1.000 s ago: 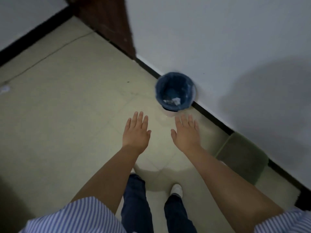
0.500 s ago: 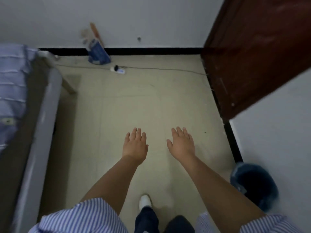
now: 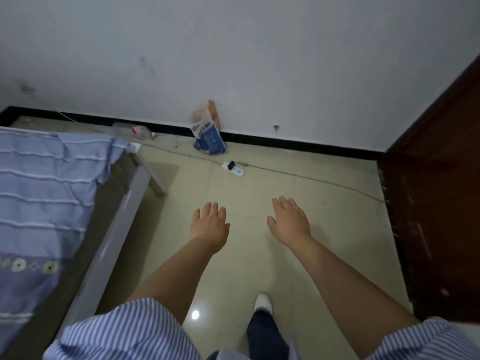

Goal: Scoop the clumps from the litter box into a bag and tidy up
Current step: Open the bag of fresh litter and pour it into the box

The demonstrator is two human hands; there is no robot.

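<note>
1. Head view is showing, nearest the person, striped sleeves (image 3: 124,331) at the bottom edge and one white shoe (image 3: 262,302) stepping onto the tiled floor (image 3: 324,203), so the person is probably walking.
2. Both arms are reaching forward over the floor. The left hand (image 3: 210,226) is hanging palm down with fingers straight and slightly spread; its grip is fully loose and holding nothing.
3. The right hand (image 3: 290,221) is doing the same just beside it, fingers extended, palm down, empty. Held out and free like this, the hands are likely being kept ready for whatever needs picking up.
4. Along the floor's left edge a bed (image 3: 39,198) with a blue striped cover is standing on a grey frame; along the right edge a dark wooden door (image 3: 436,193) is closing off that side.
5. Farther on, a white power strip (image 3: 233,168) is lying on the floor with its cable trailing toward the door.
6. At the far edge, against the wall's black skirting, a blue and white packet (image 3: 209,136) is leaning upright, and a clear plastic bottle (image 3: 132,131) is lying on its side near the bed's corner.
7. The litter box, scoop and bag are not appearing anywhere in view, so scooping is not under way.
</note>
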